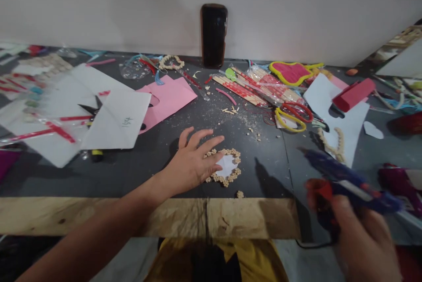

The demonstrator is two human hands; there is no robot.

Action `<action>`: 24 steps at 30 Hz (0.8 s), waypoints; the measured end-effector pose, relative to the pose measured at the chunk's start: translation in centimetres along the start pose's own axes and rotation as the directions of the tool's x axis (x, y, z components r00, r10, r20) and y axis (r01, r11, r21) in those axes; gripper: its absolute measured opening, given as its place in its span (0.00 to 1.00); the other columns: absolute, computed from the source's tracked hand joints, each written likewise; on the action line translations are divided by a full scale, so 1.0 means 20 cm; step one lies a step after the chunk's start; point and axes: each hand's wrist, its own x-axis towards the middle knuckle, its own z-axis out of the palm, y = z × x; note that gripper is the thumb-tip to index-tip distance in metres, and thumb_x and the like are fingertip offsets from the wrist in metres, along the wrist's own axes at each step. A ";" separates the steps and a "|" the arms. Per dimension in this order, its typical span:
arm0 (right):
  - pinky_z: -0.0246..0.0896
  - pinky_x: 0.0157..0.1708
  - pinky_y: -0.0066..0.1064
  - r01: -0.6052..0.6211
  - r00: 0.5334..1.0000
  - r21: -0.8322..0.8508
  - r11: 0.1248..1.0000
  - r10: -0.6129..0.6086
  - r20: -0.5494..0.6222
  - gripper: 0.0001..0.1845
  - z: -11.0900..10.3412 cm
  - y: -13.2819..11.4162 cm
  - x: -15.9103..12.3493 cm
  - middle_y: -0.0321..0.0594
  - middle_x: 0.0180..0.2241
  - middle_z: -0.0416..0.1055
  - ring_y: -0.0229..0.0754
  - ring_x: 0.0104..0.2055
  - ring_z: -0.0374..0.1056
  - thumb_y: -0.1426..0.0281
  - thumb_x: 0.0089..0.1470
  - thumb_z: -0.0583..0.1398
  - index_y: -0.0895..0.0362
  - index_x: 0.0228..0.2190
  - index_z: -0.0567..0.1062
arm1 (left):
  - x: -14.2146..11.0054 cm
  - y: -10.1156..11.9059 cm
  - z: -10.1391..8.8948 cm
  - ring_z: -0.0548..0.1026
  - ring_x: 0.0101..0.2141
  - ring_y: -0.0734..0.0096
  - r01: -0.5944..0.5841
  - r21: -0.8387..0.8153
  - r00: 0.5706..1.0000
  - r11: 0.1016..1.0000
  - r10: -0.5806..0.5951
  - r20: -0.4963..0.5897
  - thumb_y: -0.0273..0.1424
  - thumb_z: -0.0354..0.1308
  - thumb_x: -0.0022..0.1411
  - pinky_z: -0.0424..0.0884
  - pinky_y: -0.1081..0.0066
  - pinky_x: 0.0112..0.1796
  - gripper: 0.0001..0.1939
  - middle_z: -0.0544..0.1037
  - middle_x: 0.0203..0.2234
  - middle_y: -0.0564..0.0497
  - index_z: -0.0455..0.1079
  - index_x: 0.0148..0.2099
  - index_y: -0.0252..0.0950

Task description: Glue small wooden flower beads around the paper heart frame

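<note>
My left hand [189,165] is spread, palm down, over a small white paper shape [228,165] edged with clusters of pale wooden bits [225,181]. Its thumb and fingers hide the left part of the piece; whether they press on it I cannot tell. In my right hand [362,229] is a dark blue glue gun [346,178] with a red trigger, its nozzle pointing left above the table and the hand blurred. One loose pale cluster [240,194] lies near the table's front edge.
Red-and-yellow scissors [292,117] lie beside wrapped sticks [244,86]. A phone [214,35] leans upright on the wall. Pink card [169,99] and white sheets [115,119] cover the left. A red box-like piece [353,94] and a purple tool [400,187] are at right.
</note>
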 end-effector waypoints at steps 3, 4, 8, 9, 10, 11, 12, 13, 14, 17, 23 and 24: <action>0.72 0.30 0.33 0.186 0.969 -0.013 0.982 -0.181 0.166 0.16 0.08 0.02 0.00 0.43 0.35 0.78 0.46 0.34 0.75 0.56 0.57 0.57 0.52 0.42 0.74 | 0.00 0.00 0.00 0.58 0.59 0.55 -0.006 0.005 1.000 1.000 0.006 -0.003 0.41 0.56 0.66 0.44 0.48 0.60 0.12 0.69 0.58 0.51 0.73 0.49 0.45; 0.72 0.32 0.32 0.240 0.954 -0.033 0.970 -0.230 0.192 0.17 0.11 0.03 0.00 0.42 0.35 0.78 0.45 0.36 0.75 0.57 0.57 0.58 0.52 0.45 0.73 | 0.00 0.00 0.00 0.58 0.59 0.54 -0.012 0.008 1.000 1.000 0.012 -0.007 0.41 0.56 0.66 0.44 0.48 0.60 0.12 0.69 0.58 0.50 0.73 0.48 0.45; 0.70 0.32 0.31 0.319 0.922 -0.076 0.945 -0.290 0.258 0.20 0.20 0.02 0.01 0.39 0.35 0.76 0.43 0.34 0.74 0.60 0.60 0.55 0.52 0.52 0.67 | 0.00 0.00 0.00 0.59 0.58 0.54 -0.021 0.017 1.000 1.000 0.021 -0.017 0.41 0.57 0.65 0.45 0.48 0.60 0.12 0.69 0.57 0.50 0.72 0.48 0.44; 0.70 0.32 0.30 0.328 0.916 -0.082 0.941 -0.296 0.271 0.18 0.22 0.01 0.02 0.39 0.35 0.76 0.42 0.34 0.74 0.60 0.60 0.55 0.52 0.50 0.68 | 0.00 0.00 0.00 0.59 0.58 0.54 -0.024 0.018 0.999 1.000 0.024 -0.024 0.41 0.57 0.65 0.44 0.48 0.60 0.12 0.69 0.57 0.50 0.72 0.48 0.44; 0.70 0.33 0.30 0.337 0.911 -0.086 0.937 -0.302 0.281 0.17 0.23 0.01 0.03 0.38 0.34 0.75 0.42 0.34 0.74 0.61 0.60 0.54 0.52 0.49 0.68 | 0.00 0.00 0.00 0.59 0.58 0.54 -0.025 0.019 0.999 1.000 0.025 -0.028 0.41 0.57 0.65 0.44 0.48 0.60 0.12 0.69 0.57 0.50 0.72 0.48 0.44; 0.70 0.33 0.30 0.346 0.906 -0.087 0.934 -0.308 0.290 0.15 0.23 0.00 0.03 0.38 0.34 0.75 0.41 0.34 0.74 0.61 0.60 0.54 0.52 0.48 0.69 | 0.00 0.00 0.00 0.59 0.58 0.54 -0.025 0.019 0.999 0.999 0.026 -0.028 0.41 0.57 0.65 0.44 0.48 0.60 0.12 0.69 0.57 0.50 0.72 0.48 0.44; 0.70 0.33 0.29 0.357 0.901 -0.083 0.931 -0.319 0.294 0.14 0.24 -0.01 0.04 0.37 0.33 0.75 0.41 0.34 0.74 0.61 0.61 0.54 0.52 0.46 0.69 | 0.00 0.00 0.00 0.59 0.58 0.54 -0.025 0.020 0.999 0.999 0.025 -0.025 0.41 0.56 0.66 0.43 0.48 0.60 0.12 0.69 0.57 0.50 0.72 0.48 0.44; 0.70 0.33 0.29 0.366 0.897 -0.077 0.927 -0.330 0.294 0.12 0.24 -0.01 0.05 0.37 0.32 0.75 0.40 0.34 0.73 0.62 0.61 0.54 0.52 0.44 0.70 | 0.00 0.00 0.00 0.59 0.58 0.55 -0.022 0.019 1.000 1.000 0.022 -0.020 0.41 0.56 0.66 0.43 0.48 0.61 0.12 0.69 0.57 0.51 0.72 0.48 0.44; 0.69 0.33 0.28 0.375 0.894 -0.072 0.924 -0.340 0.291 0.10 0.25 -0.02 0.05 0.36 0.32 0.74 0.39 0.33 0.73 0.63 0.61 0.54 0.51 0.42 0.70 | 0.00 -0.01 0.00 0.59 0.58 0.55 -0.017 0.017 1.000 1.000 0.017 -0.016 0.41 0.56 0.66 0.42 0.49 0.61 0.12 0.69 0.57 0.51 0.73 0.48 0.45; 0.68 0.31 0.26 0.392 0.888 -0.072 0.917 -0.357 0.290 0.08 0.26 -0.03 0.06 0.35 0.30 0.74 0.37 0.31 0.72 0.63 0.61 0.54 0.51 0.38 0.71 | 0.00 -0.01 0.00 0.59 0.59 0.56 -0.007 0.006 1.000 1.000 0.007 -0.021 0.42 0.58 0.65 0.41 0.49 0.61 0.12 0.69 0.57 0.52 0.73 0.48 0.45; 0.68 0.30 0.28 0.410 0.879 -0.099 0.906 -0.364 0.308 0.11 0.26 -0.05 0.08 0.38 0.31 0.73 0.38 0.30 0.72 0.62 0.61 0.53 0.53 0.33 0.72 | 0.00 0.00 0.01 0.59 0.58 0.55 -0.013 -0.002 1.000 1.000 0.013 -0.025 0.42 0.57 0.65 0.43 0.48 0.60 0.13 0.70 0.57 0.49 0.73 0.49 0.44; 0.68 0.30 0.28 0.409 0.880 -0.106 0.906 -0.361 0.308 0.11 0.26 -0.05 0.08 0.38 0.30 0.73 0.38 0.30 0.72 0.62 0.61 0.53 0.53 0.32 0.72 | 0.00 0.00 0.01 0.59 0.58 0.55 -0.013 0.002 1.000 1.000 0.013 -0.025 0.42 0.58 0.65 0.43 0.48 0.60 0.13 0.70 0.57 0.49 0.73 0.48 0.44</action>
